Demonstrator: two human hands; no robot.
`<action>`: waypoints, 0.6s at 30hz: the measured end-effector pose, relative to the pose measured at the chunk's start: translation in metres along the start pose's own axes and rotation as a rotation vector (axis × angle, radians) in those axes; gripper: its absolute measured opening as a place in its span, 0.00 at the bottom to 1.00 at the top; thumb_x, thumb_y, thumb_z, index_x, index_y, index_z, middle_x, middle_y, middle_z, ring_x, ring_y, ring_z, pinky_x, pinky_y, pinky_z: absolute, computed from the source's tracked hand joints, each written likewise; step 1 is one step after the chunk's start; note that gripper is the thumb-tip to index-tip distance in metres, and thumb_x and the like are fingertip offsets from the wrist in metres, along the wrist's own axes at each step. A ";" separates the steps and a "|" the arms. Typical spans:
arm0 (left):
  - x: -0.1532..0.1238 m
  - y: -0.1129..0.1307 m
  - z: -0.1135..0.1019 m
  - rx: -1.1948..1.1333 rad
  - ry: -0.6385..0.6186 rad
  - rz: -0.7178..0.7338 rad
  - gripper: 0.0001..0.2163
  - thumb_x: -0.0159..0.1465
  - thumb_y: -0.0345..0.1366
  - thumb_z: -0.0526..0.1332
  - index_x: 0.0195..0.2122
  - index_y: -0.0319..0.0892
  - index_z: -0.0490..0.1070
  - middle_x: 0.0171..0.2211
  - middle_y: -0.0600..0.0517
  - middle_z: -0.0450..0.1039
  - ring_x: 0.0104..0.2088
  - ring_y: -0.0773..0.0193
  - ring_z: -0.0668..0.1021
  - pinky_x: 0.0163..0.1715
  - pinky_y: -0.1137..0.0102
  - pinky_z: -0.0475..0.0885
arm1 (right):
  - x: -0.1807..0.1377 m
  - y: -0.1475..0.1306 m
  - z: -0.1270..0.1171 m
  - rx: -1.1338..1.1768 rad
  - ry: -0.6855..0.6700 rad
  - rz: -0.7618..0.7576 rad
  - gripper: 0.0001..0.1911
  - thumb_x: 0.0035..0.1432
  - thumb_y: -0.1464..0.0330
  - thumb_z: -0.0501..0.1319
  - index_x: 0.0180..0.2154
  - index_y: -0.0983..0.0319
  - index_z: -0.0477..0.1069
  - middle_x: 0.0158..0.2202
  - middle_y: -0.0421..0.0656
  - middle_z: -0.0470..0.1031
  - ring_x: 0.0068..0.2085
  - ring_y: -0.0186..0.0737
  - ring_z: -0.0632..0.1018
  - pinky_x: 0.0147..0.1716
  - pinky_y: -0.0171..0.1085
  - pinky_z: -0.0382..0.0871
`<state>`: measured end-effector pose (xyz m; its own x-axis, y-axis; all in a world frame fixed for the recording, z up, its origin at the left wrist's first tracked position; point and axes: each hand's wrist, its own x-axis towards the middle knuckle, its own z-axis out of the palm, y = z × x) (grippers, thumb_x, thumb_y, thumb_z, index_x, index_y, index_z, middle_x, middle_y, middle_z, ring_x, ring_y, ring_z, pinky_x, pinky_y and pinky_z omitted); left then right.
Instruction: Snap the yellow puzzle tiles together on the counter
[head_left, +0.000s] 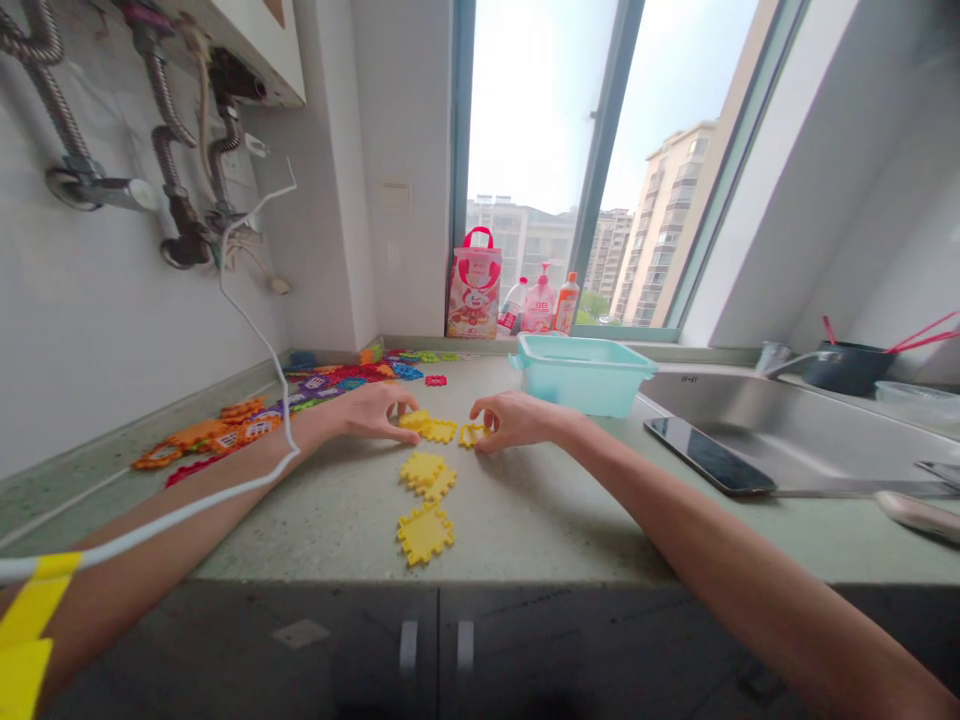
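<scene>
Both my arms reach out over a green countertop. My left hand pinches the edge of joined yellow puzzle tiles. My right hand grips a single yellow tile just right of them, its edge close to the joined pieces. Nearer to me lie two more yellow tile clusters, one in the middle and one closest to the counter's front edge.
Several coloured tiles are spread along the left wall. A turquoise plastic bin stands behind my right hand. A phone lies on the sink's rim. A white cable hangs from pipes over my left arm. Bottles and a bag line the windowsill.
</scene>
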<state>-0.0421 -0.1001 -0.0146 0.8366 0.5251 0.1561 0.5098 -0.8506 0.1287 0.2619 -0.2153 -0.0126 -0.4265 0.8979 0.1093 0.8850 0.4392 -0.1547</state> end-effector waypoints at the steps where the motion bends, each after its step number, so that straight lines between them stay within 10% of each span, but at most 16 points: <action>1: 0.001 0.000 0.000 -0.024 -0.009 -0.007 0.31 0.58 0.65 0.70 0.50 0.43 0.81 0.41 0.49 0.80 0.38 0.56 0.80 0.37 0.67 0.70 | 0.001 -0.001 0.002 0.004 0.044 -0.014 0.27 0.56 0.58 0.74 0.55 0.59 0.79 0.45 0.45 0.85 0.41 0.43 0.83 0.41 0.37 0.72; 18: 0.009 -0.002 0.011 -0.165 0.009 -0.004 0.26 0.58 0.56 0.70 0.49 0.43 0.82 0.42 0.49 0.80 0.37 0.60 0.76 0.37 0.69 0.69 | 0.016 -0.024 0.033 0.061 0.393 -0.021 0.17 0.67 0.59 0.69 0.53 0.59 0.77 0.47 0.46 0.81 0.44 0.42 0.82 0.46 0.39 0.71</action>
<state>-0.0332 -0.0937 -0.0239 0.8325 0.5293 0.1639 0.4727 -0.8328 0.2882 0.2277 -0.2100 -0.0398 -0.3295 0.8138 0.4788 0.8594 0.4685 -0.2049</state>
